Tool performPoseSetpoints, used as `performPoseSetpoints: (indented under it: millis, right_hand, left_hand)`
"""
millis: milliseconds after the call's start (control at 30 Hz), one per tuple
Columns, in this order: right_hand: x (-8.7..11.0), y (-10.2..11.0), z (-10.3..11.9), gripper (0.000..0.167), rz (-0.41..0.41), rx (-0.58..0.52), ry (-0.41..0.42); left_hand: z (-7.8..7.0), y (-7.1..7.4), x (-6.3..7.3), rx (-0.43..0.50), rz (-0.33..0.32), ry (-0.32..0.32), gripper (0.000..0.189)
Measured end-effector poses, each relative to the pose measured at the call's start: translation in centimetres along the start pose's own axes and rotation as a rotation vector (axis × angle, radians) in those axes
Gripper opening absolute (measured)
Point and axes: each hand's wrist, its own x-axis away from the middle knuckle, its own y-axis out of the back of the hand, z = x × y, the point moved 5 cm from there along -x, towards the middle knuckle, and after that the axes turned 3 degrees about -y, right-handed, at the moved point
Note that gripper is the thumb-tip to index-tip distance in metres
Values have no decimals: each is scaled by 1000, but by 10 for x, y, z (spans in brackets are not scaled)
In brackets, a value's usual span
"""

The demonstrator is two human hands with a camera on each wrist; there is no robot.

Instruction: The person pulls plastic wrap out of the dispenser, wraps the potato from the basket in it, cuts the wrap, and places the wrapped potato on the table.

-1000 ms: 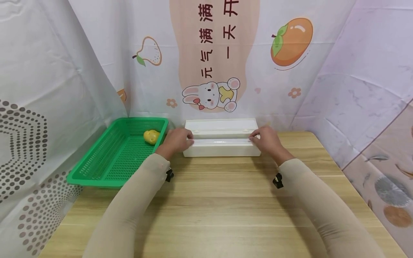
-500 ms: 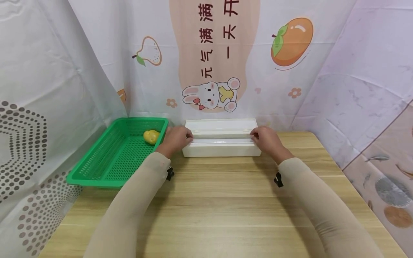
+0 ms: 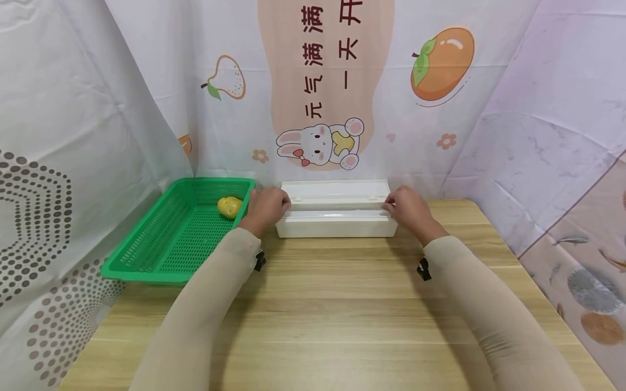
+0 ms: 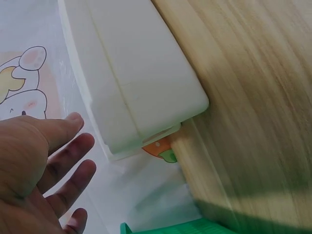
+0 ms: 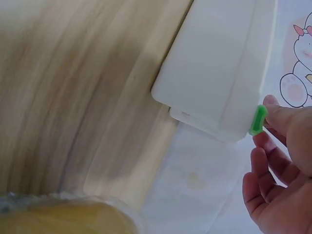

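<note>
A long white cling film box [image 3: 337,228] stands at the back of the table, its lid [image 3: 337,189] tipped back. Clear cling film [image 3: 335,214] lies across its opening. At the left end my left hand [image 3: 266,208] pinches the film between thumb and a fingertip; in the left wrist view its other fingers [image 4: 73,151] fan out beside the box. My right hand [image 3: 409,210] pinches the film at the right end. Close under that thumb, a green slider [image 5: 258,120] sits on the box's edge in the right wrist view.
A green plastic basket [image 3: 139,271] stands at the left with a yellow potato [image 3: 229,207] in it. A printed curtain [image 3: 313,146] hangs right behind the box. The wooden tabletop [image 3: 337,309] stretches in front. A blurred yellow shape [image 5: 73,219] fills the right wrist view's bottom corner.
Both hands have moved slightly back and apart, towards the box's ends. The film edge that showed between the fingers now lies over the opening. Basket and potato stay put.
</note>
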Motion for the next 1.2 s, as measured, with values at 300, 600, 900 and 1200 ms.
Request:
performPoseSetpoints:
  millis: [300, 600, 900, 1200]
  right_hand:
    - [0, 6, 7, 14, -3, 8, 74]
    - [1, 22, 8, 13, -75, 54, 115]
    - [2, 38, 12, 14, -118, 103, 114]
    - [3, 50, 14, 15, -116, 113, 91]
  left_hand:
    - [1, 8, 1, -38, -34, 37, 15]
    - [0, 19, -1, -46, -36, 45, 16]
    - [-1, 31, -1, -39, -45, 38, 15]
    - [-2, 43, 0, -23, -53, 20, 16]
